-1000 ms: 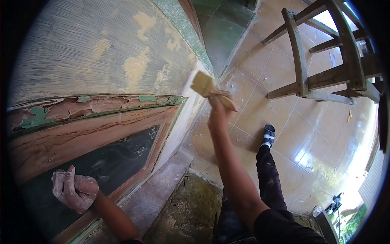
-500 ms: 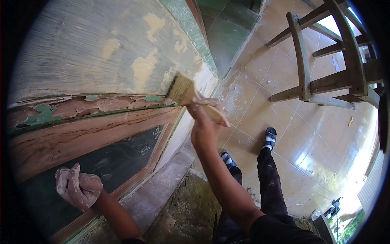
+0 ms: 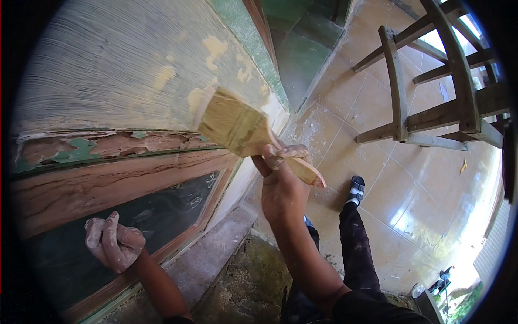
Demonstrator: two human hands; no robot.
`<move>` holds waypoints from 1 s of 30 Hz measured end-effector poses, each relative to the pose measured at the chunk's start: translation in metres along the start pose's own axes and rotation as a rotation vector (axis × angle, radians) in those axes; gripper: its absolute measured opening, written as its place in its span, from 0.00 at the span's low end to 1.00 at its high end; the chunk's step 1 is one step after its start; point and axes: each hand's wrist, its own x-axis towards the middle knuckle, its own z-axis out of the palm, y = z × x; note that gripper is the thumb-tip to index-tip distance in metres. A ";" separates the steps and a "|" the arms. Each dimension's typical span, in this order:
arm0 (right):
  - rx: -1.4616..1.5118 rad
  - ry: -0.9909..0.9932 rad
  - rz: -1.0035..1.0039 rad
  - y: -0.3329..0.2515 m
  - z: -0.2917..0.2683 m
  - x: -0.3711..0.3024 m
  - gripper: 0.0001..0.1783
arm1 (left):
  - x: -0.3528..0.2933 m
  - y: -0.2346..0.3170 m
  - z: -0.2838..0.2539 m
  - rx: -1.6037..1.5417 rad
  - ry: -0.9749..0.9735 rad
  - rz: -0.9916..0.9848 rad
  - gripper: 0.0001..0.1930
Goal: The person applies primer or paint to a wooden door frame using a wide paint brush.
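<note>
My R hand (image 3: 286, 183) has a wide flat brush (image 3: 232, 121) by the neck & upper handle. R fingers (image 3: 275, 159) closed firmly round the wood, knuckles up, wrist roughly in line w/ the forearm. That forearm runs up & slightly L from the dark sleeve (image 3: 377, 308) at the lower edge, elbow bent. Brush tilts: bristles up-L, over the lower R part of the streaky grey wall (image 3: 108, 81), handle down-R past my palm, its end reddish. Tips blurred, so can't tell if they press on the surface.

L hand (image 3: 114, 243) is well apart, low on the L, in front of the dark panel (image 3: 162, 216) w/ the worn wood frame (image 3: 108, 171) round it. L fingers curled in, loose fist, whitish coat on them; can't tell if anything's inside. L forearm comes up-L from the lower edge, hand bent up at the wrist.

Below, btwn the arms: pale ledge (image 3: 216, 254). R side: tiled floor (image 3: 399, 189), my sandaled foot (image 3: 356, 189), wooden furniture (image 3: 396, 81) up top.
</note>
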 end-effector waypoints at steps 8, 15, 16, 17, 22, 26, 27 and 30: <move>-0.079 0.243 -0.041 0.055 -0.094 0.065 0.07 | -0.001 0.014 0.002 -0.036 -0.096 -0.142 0.11; -0.869 -0.115 -0.417 -0.019 0.053 0.001 0.07 | 0.009 0.008 -0.008 -0.147 -0.169 -0.200 0.09; -0.506 -0.100 -0.281 -0.031 0.071 -0.016 0.07 | 0.008 0.006 -0.013 -0.135 -0.163 -0.200 0.09; -0.154 -0.073 -0.146 -0.035 0.072 -0.020 0.08 | 0.001 0.012 -0.005 -0.198 -0.170 -0.228 0.09; -0.190 -0.034 -0.118 0.013 0.022 -0.009 0.07 | 0.008 0.013 -0.006 -0.255 -0.174 -0.233 0.09; 0.028 0.280 -0.047 0.041 -0.044 0.038 0.09 | 0.012 0.014 -0.001 -0.262 -0.147 -0.238 0.09; -0.055 0.316 -0.058 0.040 -0.048 0.041 0.09 | 0.012 0.013 -0.002 -0.264 -0.156 -0.242 0.09; -0.204 0.281 -0.085 0.040 -0.045 0.050 0.08 | 0.018 0.013 -0.001 -0.238 -0.119 -0.220 0.08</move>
